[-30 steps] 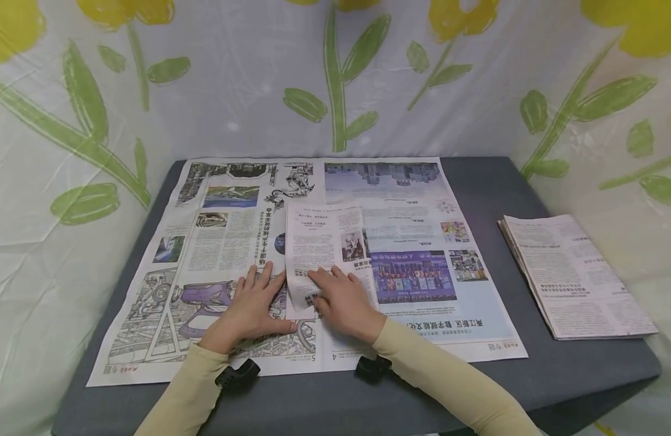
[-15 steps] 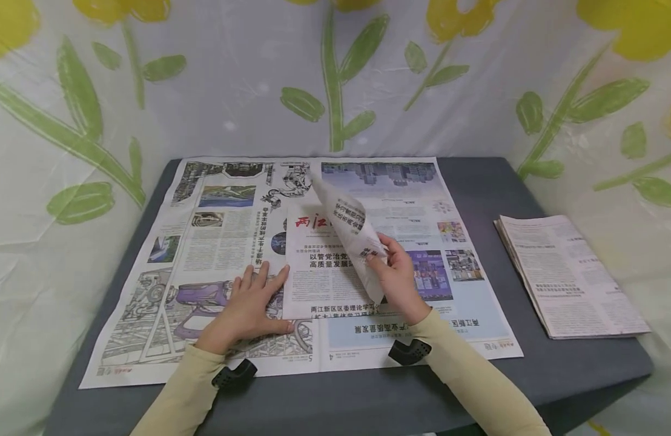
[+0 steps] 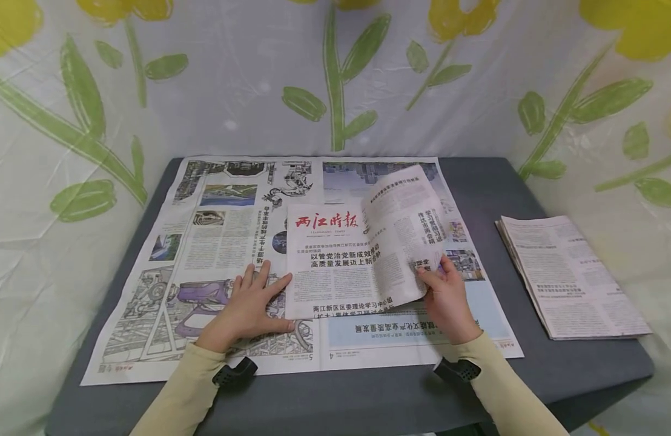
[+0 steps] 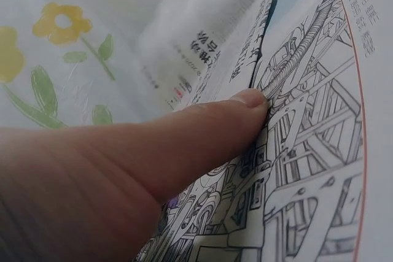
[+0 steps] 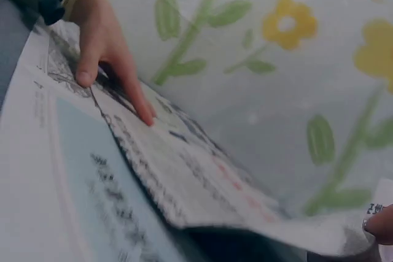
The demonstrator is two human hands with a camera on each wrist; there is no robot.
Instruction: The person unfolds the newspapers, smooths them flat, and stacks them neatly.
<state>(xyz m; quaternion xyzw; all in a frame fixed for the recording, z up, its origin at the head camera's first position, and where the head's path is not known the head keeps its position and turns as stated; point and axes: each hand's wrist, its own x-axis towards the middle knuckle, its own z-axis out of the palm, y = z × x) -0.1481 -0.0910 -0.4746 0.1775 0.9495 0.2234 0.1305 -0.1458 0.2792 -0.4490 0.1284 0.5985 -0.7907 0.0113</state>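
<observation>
A smaller folded newspaper (image 3: 330, 275) with a red masthead lies on a large spread newspaper (image 3: 215, 248). My left hand (image 3: 251, 309) rests flat with fingers spread on the spread sheet, its index fingertip at the folded paper's left edge. In the left wrist view its thumb (image 4: 190, 139) lies across a line drawing. With my right hand (image 3: 450, 300) I pinch the near right corner of the folded paper's top flap (image 3: 403, 236), which curls up and rightward. The right wrist view catches only the tip of that thumb (image 5: 382, 228) on the lifted sheet.
A stack of folded newspapers (image 3: 575, 278) sits on the right of the dark grey table (image 3: 335, 402). Behind and on both sides hangs a white curtain (image 3: 226, 79) with yellow flowers. Each wrist carries a small black camera, such as the left camera (image 3: 235, 372).
My right hand has gripped the folded newspaper's flap and swung it up and to the right, uncovering the red masthead and headlines. The left hand has stayed in place.
</observation>
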